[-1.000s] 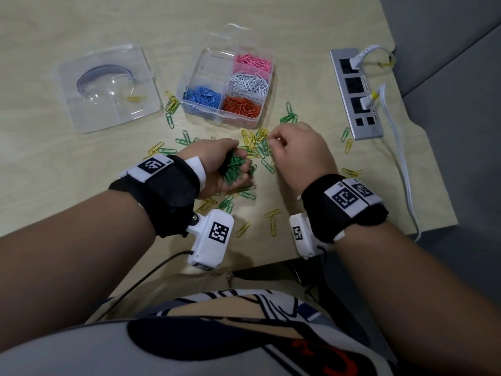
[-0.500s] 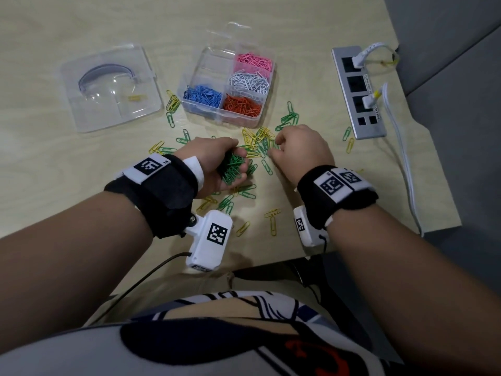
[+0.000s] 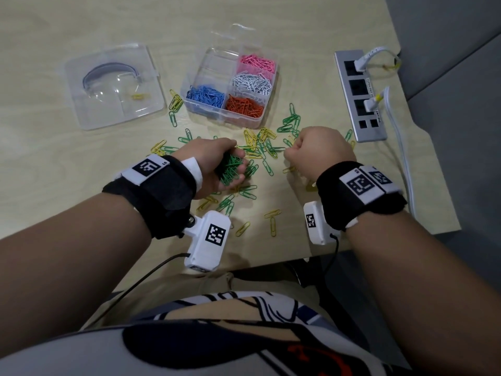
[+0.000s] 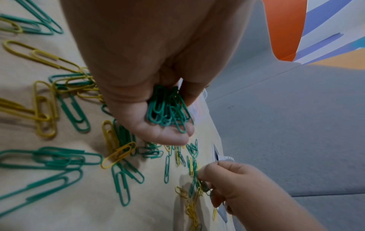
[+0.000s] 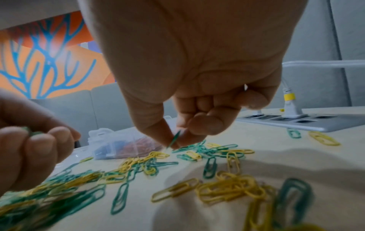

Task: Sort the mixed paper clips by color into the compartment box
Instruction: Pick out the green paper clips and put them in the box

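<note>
- The compartment box (image 3: pixel 217 115) is sitting at the back of the table (image 3: pixel 54 164) and 4 of its cells are looking done: pink, white, blue and orange clips in there, and the back-left cell is showing nothing yet
- What's left is the green and yellow clips (image 3: pixel 260 147), lying mixed and scattered on the table just in front of the box, with a few off to either side of it
- The left hand (image 3: pixel 214 164) is curling around a bunch of green clips (image 3: pixel 230 170), just in front of the box
- The right hand (image 3: pixel 317 150) is pinching a single green clip (image 5: pixel 174 139) between thumb and fingertip, right over the pile in front of the box
- So I'm guessing green is getting collected now, yellow after that
</note>
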Available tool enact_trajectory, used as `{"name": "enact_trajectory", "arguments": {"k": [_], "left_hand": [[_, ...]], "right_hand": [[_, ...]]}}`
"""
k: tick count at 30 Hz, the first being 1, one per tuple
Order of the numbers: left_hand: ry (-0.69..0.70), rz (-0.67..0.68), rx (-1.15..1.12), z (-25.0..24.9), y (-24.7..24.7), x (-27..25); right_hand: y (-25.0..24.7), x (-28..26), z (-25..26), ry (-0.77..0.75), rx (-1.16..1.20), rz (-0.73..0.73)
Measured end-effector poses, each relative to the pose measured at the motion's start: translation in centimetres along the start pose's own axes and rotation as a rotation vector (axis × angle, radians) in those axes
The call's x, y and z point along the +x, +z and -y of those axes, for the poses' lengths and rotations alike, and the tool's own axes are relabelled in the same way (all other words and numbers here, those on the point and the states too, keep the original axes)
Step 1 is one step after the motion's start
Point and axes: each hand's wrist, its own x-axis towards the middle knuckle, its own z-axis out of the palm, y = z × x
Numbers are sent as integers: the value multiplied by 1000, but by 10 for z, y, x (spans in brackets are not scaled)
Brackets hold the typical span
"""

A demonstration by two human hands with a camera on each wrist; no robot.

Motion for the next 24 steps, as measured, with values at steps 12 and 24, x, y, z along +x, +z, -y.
{"name": "enact_trajectory", "arguments": {"k": [12, 24], "left_hand": [[-64, 61, -14, 2, 14, 0], [-47, 89, 18, -6, -5, 0]], "right_hand": [[17, 7, 17, -144, 263, -142], [16, 22, 2, -50, 308, -39]]}}
